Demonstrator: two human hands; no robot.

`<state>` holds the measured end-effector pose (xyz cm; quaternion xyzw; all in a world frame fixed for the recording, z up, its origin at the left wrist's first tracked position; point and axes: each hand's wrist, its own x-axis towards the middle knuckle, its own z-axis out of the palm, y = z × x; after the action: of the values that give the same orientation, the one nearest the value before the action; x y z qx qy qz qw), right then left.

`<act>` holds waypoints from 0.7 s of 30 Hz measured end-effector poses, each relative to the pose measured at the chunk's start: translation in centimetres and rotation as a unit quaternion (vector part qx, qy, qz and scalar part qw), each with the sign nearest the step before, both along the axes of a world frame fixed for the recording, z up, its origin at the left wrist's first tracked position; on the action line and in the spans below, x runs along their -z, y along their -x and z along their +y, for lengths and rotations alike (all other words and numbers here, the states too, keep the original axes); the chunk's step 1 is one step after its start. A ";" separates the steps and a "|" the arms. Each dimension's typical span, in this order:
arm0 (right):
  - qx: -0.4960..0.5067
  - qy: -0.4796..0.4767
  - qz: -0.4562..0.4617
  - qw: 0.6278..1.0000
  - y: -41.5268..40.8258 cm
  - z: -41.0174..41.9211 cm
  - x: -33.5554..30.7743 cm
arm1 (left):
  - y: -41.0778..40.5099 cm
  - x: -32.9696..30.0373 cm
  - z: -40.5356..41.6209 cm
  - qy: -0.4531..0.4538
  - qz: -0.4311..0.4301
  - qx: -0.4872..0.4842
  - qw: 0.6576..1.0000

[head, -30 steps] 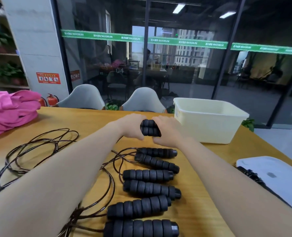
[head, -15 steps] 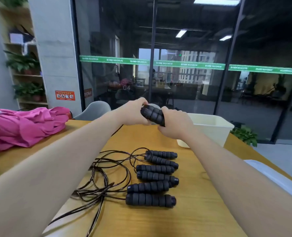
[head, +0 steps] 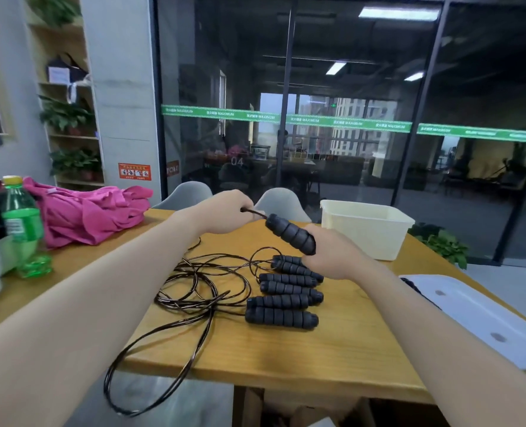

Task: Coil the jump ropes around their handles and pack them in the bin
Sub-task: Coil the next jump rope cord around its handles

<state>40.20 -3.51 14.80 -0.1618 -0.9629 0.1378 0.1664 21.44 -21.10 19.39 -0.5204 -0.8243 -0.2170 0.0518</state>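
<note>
**Two hands get one rope ready to wind**

Head view: The right hand (head: 335, 257) is wrapped around the low end of a black handle (head: 291, 237) and holds it up off the table (head: 286, 349). It may be two handles held side by side, but I cannot tell. The top end sticks out up and to the left of that grip, so the cord has room to go around it.

The left hand (head: 224, 215) is just past that top end. Its fingers are closed on the thin cord (head: 254, 212) where it comes out of the handle. I think it pinches there so it can pull the cord tight and start the first loop.

Below both hands, the other handles (head: 283, 298) lie in a neat row on the table, easy to pick up next. Their cords (head: 200, 278) are a loose, messy pile under the left arm, and one long loop hangs over the table edge. It could snag when pulled.

The bin (head: 366, 232) sits just behind the right hand, close by for packing. Nothing shows over its rim, but I cannot see its floor.
</note>
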 end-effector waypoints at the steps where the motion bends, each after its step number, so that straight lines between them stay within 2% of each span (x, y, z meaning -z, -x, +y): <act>1: 0.007 0.021 0.014 1.000 -0.2 -0.1 -0.1 | -0.4 0.3 -0.3 -0.014 -0.008 0.009 1.000; 3: 0.000 0.088 0.044 0.995 -0.5 -0.2 0.0 | -1.5 0.7 -0.9 -0.049 -0.026 0.023 0.998; 5: -0.011 0.171 0.079 0.982 -0.7 -0.5 0.3 | -2.0 1.1 -0.9 -0.096 -0.091 0.020 0.991; 6: -0.013 0.241 0.110 0.964 -0.7 -0.6 0.6 | -1.9 1.2 -0.8 -0.113 -0.131 0.007 0.985; 7: -0.014 0.330 0.151 0.932 -0.6 -0.7 0.8 | -1.5 1.5 -0.5 -0.121 -0.171 -0.012 0.978; 9: -0.037 0.492 0.238 0.837 -0.4 -0.8 0.6 | -1.1 2.4 -0.3 -0.101 -0.157 -0.061 0.980; 11: -0.073 0.559 0.276 0.778 0.1 -1.2 0.1 | -1.9 3.9 -0.6 -0.121 -0.118 -0.067 0.983; 14: -0.124 0.623 0.278 0.721 1.6 -2.8 0.1 | -4.8 5.5 -0.9 -0.137 -0.136 -0.014 0.981; 16: -0.126 0.636 0.279 0.708 2.9 -3.9 0.7 | -6.3 6.1 -0.2 -0.108 -0.138 0.008 0.984; 21: -0.083 0.622 0.270 0.730 5.0 -3.9 2.6 | -6.6 7.9 -0.1 -0.094 -0.141 0.016 0.985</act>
<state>35.22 -7.37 12.24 -0.1041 -0.5861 0.7570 0.2696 28.01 -21.18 11.53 -0.4909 -0.7906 -0.3655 -0.0197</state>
